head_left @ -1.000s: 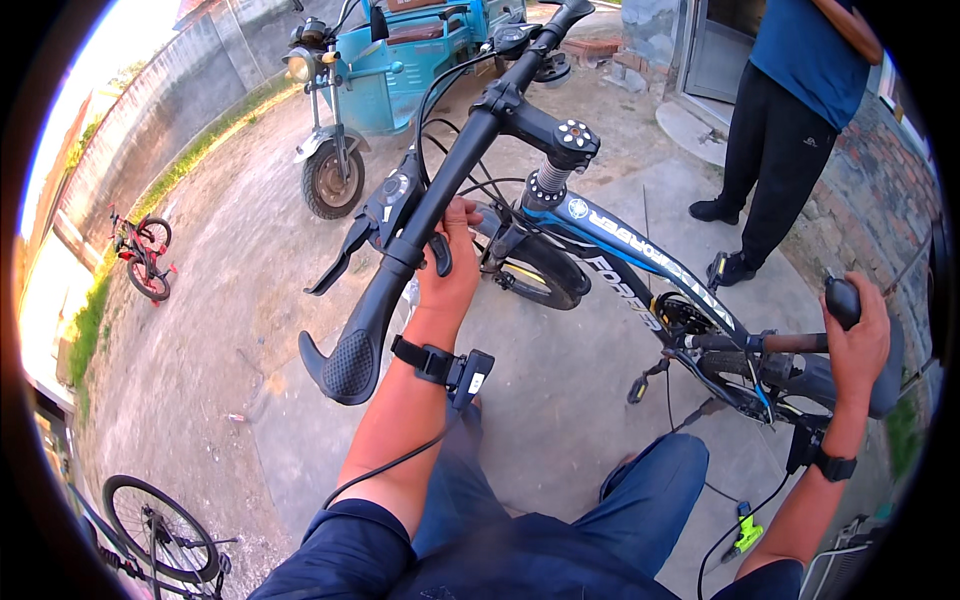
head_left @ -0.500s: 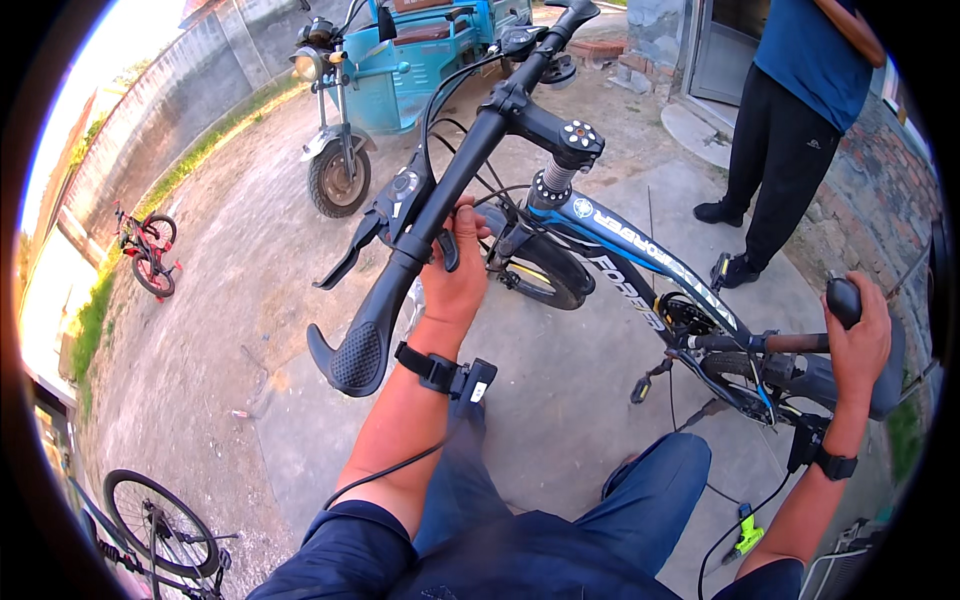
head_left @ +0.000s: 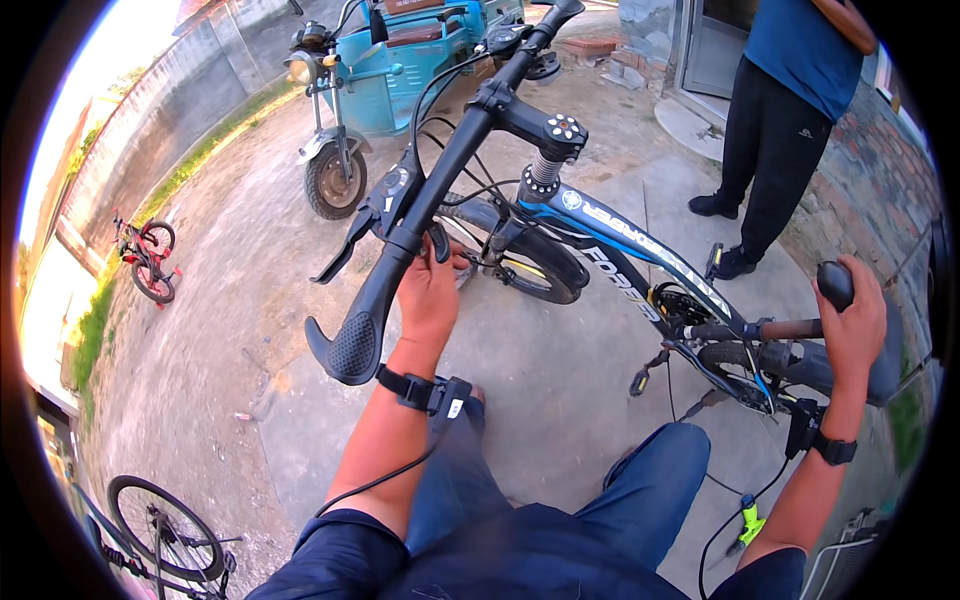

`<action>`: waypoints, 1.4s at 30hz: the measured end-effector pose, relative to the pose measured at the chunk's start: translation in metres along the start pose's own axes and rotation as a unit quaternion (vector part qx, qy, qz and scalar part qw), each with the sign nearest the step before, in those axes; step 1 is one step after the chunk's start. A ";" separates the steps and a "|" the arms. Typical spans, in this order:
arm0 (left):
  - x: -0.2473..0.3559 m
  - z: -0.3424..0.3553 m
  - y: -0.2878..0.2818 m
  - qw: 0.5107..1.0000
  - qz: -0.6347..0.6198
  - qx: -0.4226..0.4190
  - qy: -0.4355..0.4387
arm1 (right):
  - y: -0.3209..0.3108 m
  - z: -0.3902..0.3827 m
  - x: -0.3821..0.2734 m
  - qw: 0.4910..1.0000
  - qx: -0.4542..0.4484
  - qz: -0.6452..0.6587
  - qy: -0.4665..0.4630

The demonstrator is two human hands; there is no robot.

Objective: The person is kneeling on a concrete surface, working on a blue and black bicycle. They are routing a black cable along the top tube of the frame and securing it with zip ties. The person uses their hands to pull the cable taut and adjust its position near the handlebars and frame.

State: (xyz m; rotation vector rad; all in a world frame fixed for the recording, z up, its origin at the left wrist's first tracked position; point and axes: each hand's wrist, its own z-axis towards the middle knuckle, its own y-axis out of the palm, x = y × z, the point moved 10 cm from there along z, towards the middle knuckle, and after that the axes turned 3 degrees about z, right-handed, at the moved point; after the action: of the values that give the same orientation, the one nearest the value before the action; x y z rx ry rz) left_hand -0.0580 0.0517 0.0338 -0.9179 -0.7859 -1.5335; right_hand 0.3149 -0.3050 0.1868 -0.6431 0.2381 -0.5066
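A black and blue bicycle [head_left: 640, 252] stands across in front of me, its handlebar [head_left: 455, 180] to the left. Below the left grip, my left hand [head_left: 430, 300] is closed with its fingertips at a small black shift lever [head_left: 441, 243]; the handlebar partly hides these fingers. Ahead of that hand is the brake lever [head_left: 345, 248], untouched. My right hand [head_left: 858, 325] is wrapped round the black saddle [head_left: 835, 285] at the far right, above the seatpost [head_left: 790, 329]. The front wheel [head_left: 545, 275] shows beyond the handlebar stem.
Beyond the bicycle stands a person in dark trousers [head_left: 775, 150]. A blue cargo tricycle [head_left: 375, 85] is parked at the back. A small red bicycle [head_left: 150, 262] lies at left, another bicycle's wheel [head_left: 165, 525] sits lower left, and a yellow-green tool [head_left: 750, 518] rests near my right forearm.
The handlebar and my left hand have shifted slightly left, and more of the front wheel shows. The fingertips stay at the shift lever; my right hand keeps its hold on the saddle.
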 end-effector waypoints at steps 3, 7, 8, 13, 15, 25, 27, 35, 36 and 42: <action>-0.011 -0.014 -0.032 0.996 0.035 0.008 -0.077 | 0.004 0.001 0.000 1.000 -0.013 0.010 0.008; -0.030 -0.031 -0.093 0.994 0.033 0.022 -0.100 | 0.002 0.000 -0.003 1.000 -0.003 0.001 -0.005; -0.032 -0.035 -0.107 0.994 0.030 0.031 -0.105 | 0.001 0.000 -0.001 1.000 -0.006 0.003 -0.005; -0.024 -0.043 -0.185 0.983 0.114 0.121 -0.077 | 0.004 0.003 0.001 1.000 -0.030 0.002 0.009; -0.012 -0.042 -0.181 0.987 0.080 0.116 -0.079 | 0.004 0.003 0.003 0.999 -0.035 -0.006 0.016; -0.005 -0.069 -0.112 0.985 0.057 0.044 -0.157 | 0.006 0.005 0.002 0.997 -0.073 -0.015 0.018; -0.014 -0.075 -0.089 0.984 0.050 0.002 -0.171 | 0.006 0.006 0.005 0.997 -0.076 -0.020 0.018; -0.013 -0.086 -0.027 0.980 0.022 -0.089 -0.175 | 0.010 0.005 0.009 0.996 -0.078 -0.034 0.024; -0.015 -0.087 -0.021 0.979 0.021 -0.097 -0.177 | 0.010 0.004 0.009 0.996 -0.083 -0.029 0.027; -0.038 -0.082 0.031 0.969 0.003 -0.150 -0.194 | 0.016 0.006 0.014 0.992 -0.111 -0.016 0.055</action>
State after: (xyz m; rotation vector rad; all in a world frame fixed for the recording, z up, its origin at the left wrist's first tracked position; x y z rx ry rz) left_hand -0.0358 -0.0064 -0.0383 -1.4755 -0.8337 -1.5105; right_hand 0.3349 -0.2988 0.1807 -0.8368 0.3933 -0.5521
